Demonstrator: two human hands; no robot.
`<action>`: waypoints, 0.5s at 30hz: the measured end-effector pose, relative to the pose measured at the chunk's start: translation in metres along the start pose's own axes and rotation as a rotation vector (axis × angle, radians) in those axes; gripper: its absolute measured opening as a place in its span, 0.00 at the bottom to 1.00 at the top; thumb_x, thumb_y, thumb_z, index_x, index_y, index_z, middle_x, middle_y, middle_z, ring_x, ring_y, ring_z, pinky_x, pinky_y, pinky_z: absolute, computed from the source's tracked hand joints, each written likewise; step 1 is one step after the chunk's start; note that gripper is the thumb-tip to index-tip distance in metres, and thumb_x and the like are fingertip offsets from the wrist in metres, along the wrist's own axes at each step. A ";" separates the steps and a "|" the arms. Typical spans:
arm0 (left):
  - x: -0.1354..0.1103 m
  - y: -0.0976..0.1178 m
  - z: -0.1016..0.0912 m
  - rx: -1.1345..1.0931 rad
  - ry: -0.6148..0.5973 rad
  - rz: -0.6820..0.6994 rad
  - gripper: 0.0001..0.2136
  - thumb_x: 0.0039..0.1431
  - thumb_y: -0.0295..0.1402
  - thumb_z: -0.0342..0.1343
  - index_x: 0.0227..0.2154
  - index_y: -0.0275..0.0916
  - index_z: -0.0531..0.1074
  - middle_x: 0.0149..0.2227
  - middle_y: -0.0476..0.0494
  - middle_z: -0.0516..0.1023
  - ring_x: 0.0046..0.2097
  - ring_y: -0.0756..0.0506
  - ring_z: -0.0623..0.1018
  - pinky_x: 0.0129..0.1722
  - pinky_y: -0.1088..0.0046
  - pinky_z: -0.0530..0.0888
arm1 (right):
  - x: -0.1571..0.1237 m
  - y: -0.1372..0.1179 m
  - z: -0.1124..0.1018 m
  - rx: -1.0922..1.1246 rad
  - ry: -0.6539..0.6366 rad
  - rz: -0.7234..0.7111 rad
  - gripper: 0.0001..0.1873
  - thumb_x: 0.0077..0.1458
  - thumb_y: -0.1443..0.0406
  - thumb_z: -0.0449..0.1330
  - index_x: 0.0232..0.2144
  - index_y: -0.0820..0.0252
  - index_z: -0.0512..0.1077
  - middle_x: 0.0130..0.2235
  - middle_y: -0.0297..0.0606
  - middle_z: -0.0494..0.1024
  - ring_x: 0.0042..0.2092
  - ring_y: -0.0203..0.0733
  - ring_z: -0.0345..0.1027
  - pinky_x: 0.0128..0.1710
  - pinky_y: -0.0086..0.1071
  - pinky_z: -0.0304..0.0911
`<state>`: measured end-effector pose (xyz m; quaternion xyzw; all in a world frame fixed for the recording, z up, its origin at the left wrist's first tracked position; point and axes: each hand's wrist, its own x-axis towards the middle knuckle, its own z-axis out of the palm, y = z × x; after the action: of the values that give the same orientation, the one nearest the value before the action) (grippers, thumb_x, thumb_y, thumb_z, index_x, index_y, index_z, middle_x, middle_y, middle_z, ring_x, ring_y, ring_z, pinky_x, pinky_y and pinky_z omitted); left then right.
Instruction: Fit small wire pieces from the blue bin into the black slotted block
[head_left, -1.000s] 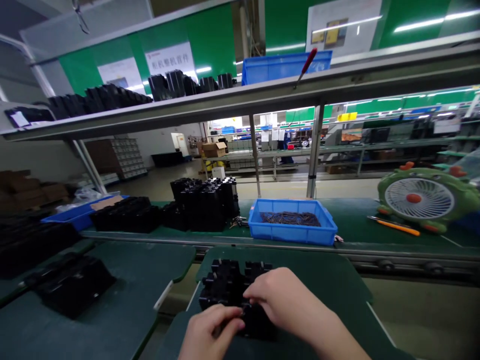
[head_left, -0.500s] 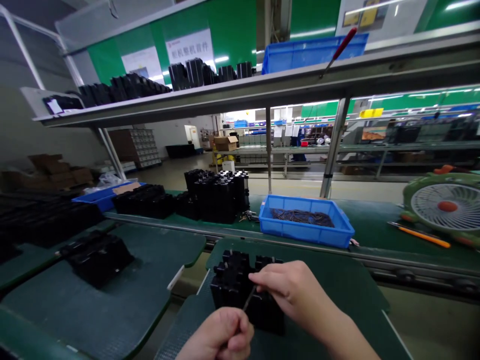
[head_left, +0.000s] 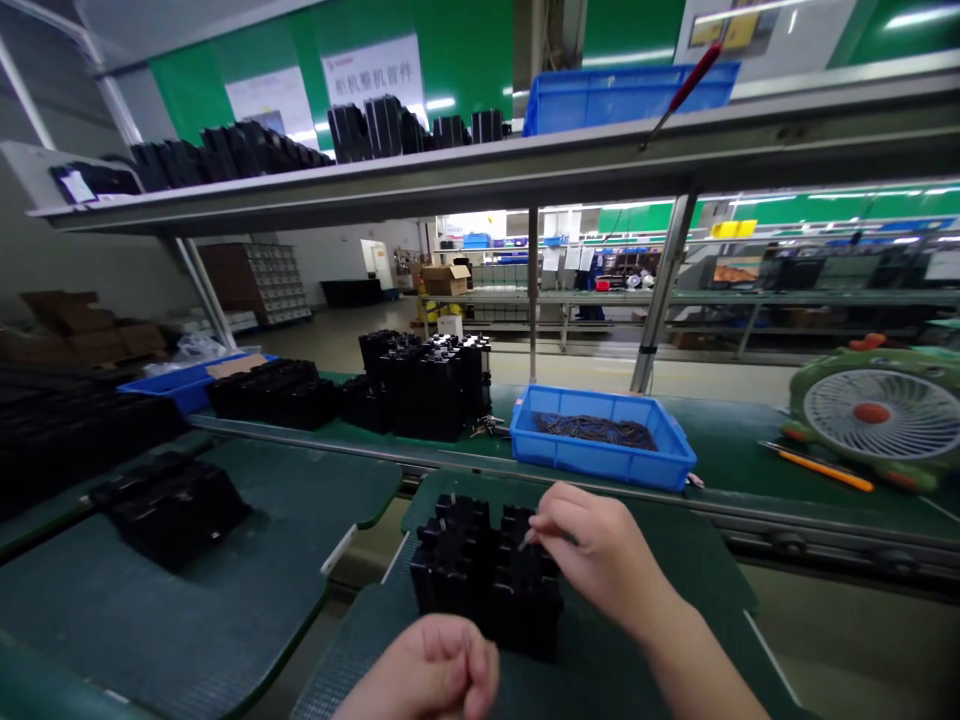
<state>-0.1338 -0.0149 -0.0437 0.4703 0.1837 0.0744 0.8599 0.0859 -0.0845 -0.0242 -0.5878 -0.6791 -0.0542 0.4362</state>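
Note:
My right hand [head_left: 592,545] pinches a small thin metal pin [head_left: 527,540] with thumb and fingertips, at the top of a black plastic block [head_left: 529,600]. A second black block [head_left: 450,560] stands close on its left, with short pins upright on top. My left hand [head_left: 439,665] is closed in front of the blocks, nearer to me. Its fingers are curled together, and what they hold, if anything, is hidden. Both blocks rest on a green board [head_left: 645,640].
Behind the blocks sits a blue bin [head_left: 600,470] of thin dark rods. Left of it are stacked black blocks [head_left: 427,390]. A green fan [head_left: 874,415] and an orange-handled tool [head_left: 825,468] lie right. Another black block [head_left: 172,505] rests left. A shelf [head_left: 420,180] crosses above.
My right hand has moved up and away from my left, to the top of the right block. The thin piece that spanned between both hands no longer shows there. The view has shifted slightly.

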 end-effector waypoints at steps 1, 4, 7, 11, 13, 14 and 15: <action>0.000 0.005 -0.004 0.054 0.112 0.073 0.16 0.45 0.41 0.66 0.22 0.34 0.69 0.23 0.50 0.66 0.17 0.61 0.48 0.16 0.82 0.45 | 0.000 0.007 -0.002 -0.037 -0.082 0.072 0.07 0.56 0.71 0.57 0.28 0.59 0.73 0.31 0.34 0.73 0.33 0.34 0.68 0.33 0.25 0.59; 0.001 0.020 -0.023 0.432 0.584 0.309 0.12 0.43 0.40 0.67 0.26 0.37 0.76 0.32 0.46 0.74 0.24 0.56 0.65 0.23 0.82 0.60 | 0.000 0.024 -0.004 -0.154 -0.300 0.228 0.11 0.54 0.73 0.57 0.33 0.54 0.77 0.33 0.32 0.74 0.37 0.37 0.69 0.35 0.27 0.60; 0.006 0.027 -0.046 0.670 0.879 0.412 0.13 0.44 0.41 0.66 0.32 0.40 0.79 0.40 0.42 0.78 0.45 0.41 0.73 0.43 0.72 0.69 | 0.000 0.028 0.000 -0.205 -0.392 0.271 0.15 0.53 0.76 0.55 0.32 0.54 0.77 0.34 0.33 0.74 0.36 0.37 0.69 0.34 0.27 0.59; 0.015 0.018 -0.066 0.720 0.902 0.433 0.16 0.46 0.44 0.64 0.37 0.42 0.78 0.42 0.43 0.78 0.47 0.38 0.73 0.49 0.65 0.69 | 0.000 0.024 0.010 -0.270 -0.395 0.279 0.14 0.53 0.76 0.55 0.31 0.55 0.77 0.34 0.33 0.74 0.36 0.37 0.69 0.32 0.28 0.57; 0.019 0.012 -0.070 0.768 0.889 0.467 0.15 0.47 0.44 0.63 0.35 0.42 0.79 0.42 0.43 0.78 0.46 0.38 0.74 0.49 0.64 0.69 | 0.001 0.022 0.012 -0.295 -0.401 0.277 0.14 0.53 0.75 0.54 0.31 0.55 0.77 0.34 0.33 0.74 0.35 0.37 0.69 0.32 0.28 0.56; 0.021 0.010 -0.072 0.781 0.878 0.487 0.14 0.46 0.45 0.62 0.33 0.42 0.79 0.41 0.43 0.78 0.46 0.38 0.74 0.49 0.63 0.70 | 0.002 0.022 0.012 -0.307 -0.409 0.278 0.14 0.54 0.75 0.54 0.32 0.55 0.77 0.34 0.33 0.73 0.36 0.37 0.69 0.32 0.28 0.56; 0.021 0.009 -0.073 0.787 0.869 0.505 0.14 0.46 0.46 0.62 0.31 0.42 0.79 0.40 0.43 0.78 0.45 0.38 0.74 0.49 0.62 0.70 | 0.002 0.023 0.011 -0.317 -0.419 0.284 0.13 0.54 0.74 0.54 0.32 0.54 0.76 0.34 0.32 0.73 0.36 0.37 0.69 0.31 0.28 0.56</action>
<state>-0.1421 0.0538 -0.0774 0.7067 0.4128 0.3858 0.4259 0.0992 -0.0691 -0.0395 -0.7362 -0.6484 0.0242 0.1924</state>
